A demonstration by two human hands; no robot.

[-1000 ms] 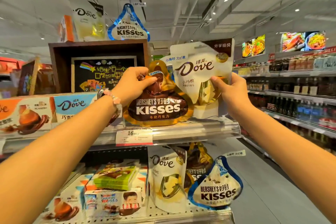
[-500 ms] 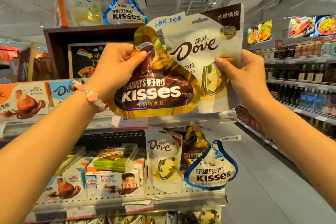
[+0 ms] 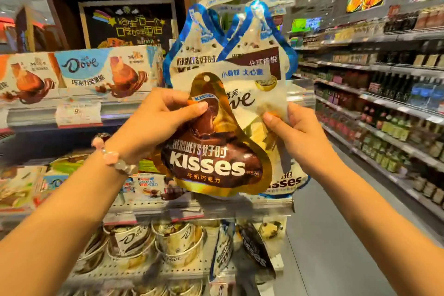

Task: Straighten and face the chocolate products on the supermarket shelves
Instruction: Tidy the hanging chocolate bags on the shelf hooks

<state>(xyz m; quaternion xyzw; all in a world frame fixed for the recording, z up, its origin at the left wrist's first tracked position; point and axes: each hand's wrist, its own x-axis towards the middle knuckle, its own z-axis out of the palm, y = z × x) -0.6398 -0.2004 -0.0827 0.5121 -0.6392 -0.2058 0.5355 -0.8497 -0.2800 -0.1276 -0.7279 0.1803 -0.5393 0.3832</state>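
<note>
Down have come both bags since half a second ago: they were held up level with the dark frame and are now carried lower, in front of the middle shelf (image 3: 168, 211), while the view has tipped down so that tubs on the bottom shelf are seen. The gold Kisses bag (image 3: 211, 158) is gripped near its narrow top by the left hand (image 3: 153, 125), thumb pressed on the front and fingers curled behind. The white Dove bag (image 3: 254, 101) is pinched at its lower right by the right hand (image 3: 298, 137), thumb laid across the front. The Kisses bag is held overlapping the left part of the Dove bag, in front of it, both faces turned to the camera. Behind them, two blue-edged Kisses bags (image 3: 204, 38) are seen upright, their peaks rising above the Dove bag. A beaded bracelet (image 3: 113, 156) is worn on the left wrist. Dove boxes (image 3: 81, 72) are lined along the upper shelf at left, above a price tag (image 3: 78, 113). Dove tubs (image 3: 177, 243) are ranged on the bottom shelf, with more Kisses bags just beside them. Bottles (image 3: 389, 103) are racked across the aisle at right.
</note>
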